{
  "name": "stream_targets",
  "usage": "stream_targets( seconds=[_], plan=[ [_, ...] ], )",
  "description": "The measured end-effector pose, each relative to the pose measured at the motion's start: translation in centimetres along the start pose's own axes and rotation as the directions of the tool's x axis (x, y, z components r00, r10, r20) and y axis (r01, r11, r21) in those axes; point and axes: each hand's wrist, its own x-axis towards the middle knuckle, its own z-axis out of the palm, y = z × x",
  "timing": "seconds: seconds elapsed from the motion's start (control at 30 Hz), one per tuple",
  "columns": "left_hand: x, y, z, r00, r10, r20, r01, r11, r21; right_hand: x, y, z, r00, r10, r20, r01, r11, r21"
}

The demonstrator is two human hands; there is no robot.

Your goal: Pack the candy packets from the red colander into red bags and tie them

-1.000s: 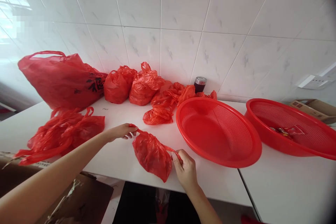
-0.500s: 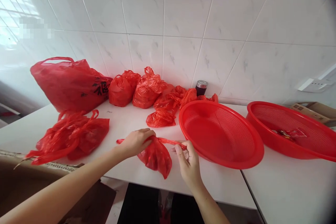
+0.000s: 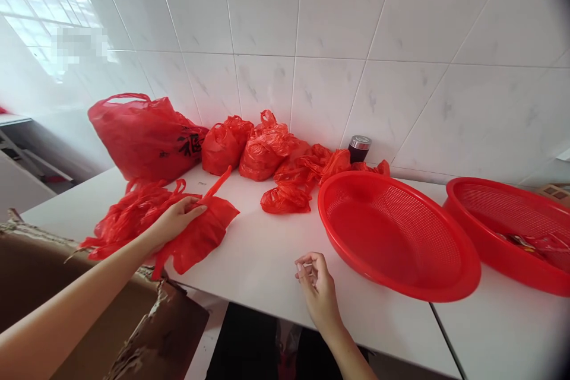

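Observation:
My left hand (image 3: 180,219) is closed on the gathered top of a knotted red plastic bag (image 3: 209,237), which hangs at the table's left front. One of its tied ends sticks up past my fingers. Right beside and partly behind it lies a heap of other knotted red bags (image 3: 133,208). My right hand (image 3: 319,294) hovers over the front of the white table (image 3: 262,255), fingers loosely curled and a little apart, holding nothing. A red plastic colander basket (image 3: 383,243) stands just to the right of it, with bare bottom showing.
Against the tiled wall stand a large red bag with black lettering (image 3: 146,142), several smaller red bags (image 3: 267,151) and a dark silver-lidded jar (image 3: 358,148). A second red basket (image 3: 499,237) holds small packets. A torn-edged cardboard box (image 3: 178,320) is below the table's left edge.
My left hand has carried the knotted bag left to the heap. My right hand has let go of the bag's handle and stays near the same spot. The view has turned slightly left.

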Motion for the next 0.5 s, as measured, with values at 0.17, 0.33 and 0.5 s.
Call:
stream_targets(
  seconds=[0.17, 0.33, 0.5],
  plan=[
    [0.4, -1.7, -2.1, 0.980, 0.089, -0.176, -0.026, 0.942, 0.333, -0.4, 1.2, 0.2, 1.000, 0.016, 0.006, -0.016, 1.000, -0.015],
    [0.4, -2.8, -3.1, 0.969, 0.091, -0.231, 0.041, 0.858, 0.512, -0.4, 1.4, 0.2, 0.999, 0.030, 0.034, -0.030, 1.000, 0.001],
    [0.0, -3.6, -3.0, 0.964, 0.085, -0.252, 0.088, 0.792, 0.605, -0.4, 1.4, 0.1, 0.999, 0.020, 0.031, -0.020, 1.000, -0.012]
  ],
)
